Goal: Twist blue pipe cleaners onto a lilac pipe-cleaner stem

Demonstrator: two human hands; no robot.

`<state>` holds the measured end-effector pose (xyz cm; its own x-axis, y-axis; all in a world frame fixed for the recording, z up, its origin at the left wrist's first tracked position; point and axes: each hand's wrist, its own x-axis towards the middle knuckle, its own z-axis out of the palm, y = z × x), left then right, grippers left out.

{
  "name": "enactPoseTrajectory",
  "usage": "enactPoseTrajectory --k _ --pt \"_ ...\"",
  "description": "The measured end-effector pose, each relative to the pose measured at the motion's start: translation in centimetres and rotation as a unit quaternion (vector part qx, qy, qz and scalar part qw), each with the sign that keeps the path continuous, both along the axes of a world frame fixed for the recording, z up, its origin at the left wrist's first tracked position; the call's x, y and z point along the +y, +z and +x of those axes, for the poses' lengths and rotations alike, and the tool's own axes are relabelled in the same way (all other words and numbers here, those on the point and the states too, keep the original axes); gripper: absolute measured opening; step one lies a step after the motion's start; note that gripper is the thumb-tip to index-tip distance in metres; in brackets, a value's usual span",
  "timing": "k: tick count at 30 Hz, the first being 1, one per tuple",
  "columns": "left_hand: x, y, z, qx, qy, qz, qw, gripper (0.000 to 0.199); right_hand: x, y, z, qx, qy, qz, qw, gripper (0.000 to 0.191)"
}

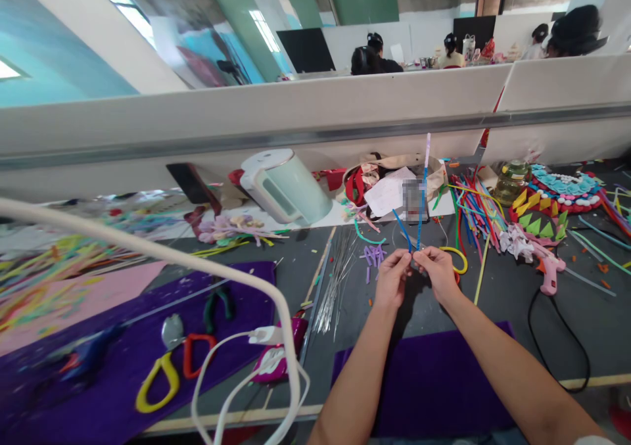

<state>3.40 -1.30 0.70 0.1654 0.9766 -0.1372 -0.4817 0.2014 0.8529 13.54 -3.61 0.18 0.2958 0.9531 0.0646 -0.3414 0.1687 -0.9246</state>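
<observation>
My left hand is closed in a pinch on a short blue pipe cleaner that slants up to the left. My right hand, fingertips close to the left ones, pinches the base of a taller blue pipe cleaner standing nearly upright with a pale pinkish tip. The two meet or cross at the fingers; how they join is hidden. Behind the right hand lies a yellow looped handle. Small purple cut pieces lie left of my left hand, near a bundle of thin metal wires.
Right: loose coloured pipe cleaners, a pink glue gun with a black cord, a glass jar. Left: a pale kettle, yellow-handled scissors, a white cable crossing the front. A low partition runs behind; people sit beyond it.
</observation>
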Motion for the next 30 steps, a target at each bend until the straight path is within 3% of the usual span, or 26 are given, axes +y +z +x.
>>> enactPoseTrajectory --k 5,12,19,26,28,30 --pt "0.05 0.15 -0.09 -0.007 -0.004 0.007 1.0 0.026 0.1 -0.16 -0.17 0.044 0.022 -0.013 0.999 0.024" --pt "-0.03 0.03 0.11 -0.028 -0.029 -0.024 0.999 0.029 0.21 -0.4 -0.07 -0.018 -0.043 0.014 0.999 0.024" --pt "0.27 -0.18 -0.22 -0.032 -0.052 -0.006 0.998 0.028 0.21 -0.13 -0.41 0.005 -0.022 0.015 1.0 0.024" --pt "0.37 0.03 -0.16 -0.02 -0.054 -0.035 0.998 0.035 0.02 -0.11 -0.12 -0.115 -0.077 0.037 0.99 0.019" --pt "0.23 0.15 -0.1 -0.001 -0.016 -0.009 1.0 0.036 0.04 -0.33 -0.02 -0.151 -0.095 0.046 0.983 0.019" --pt "0.01 0.33 -0.16 0.038 0.064 0.048 0.996 0.031 0.09 -0.56 0.08 -0.184 -0.113 0.056 0.975 0.02"
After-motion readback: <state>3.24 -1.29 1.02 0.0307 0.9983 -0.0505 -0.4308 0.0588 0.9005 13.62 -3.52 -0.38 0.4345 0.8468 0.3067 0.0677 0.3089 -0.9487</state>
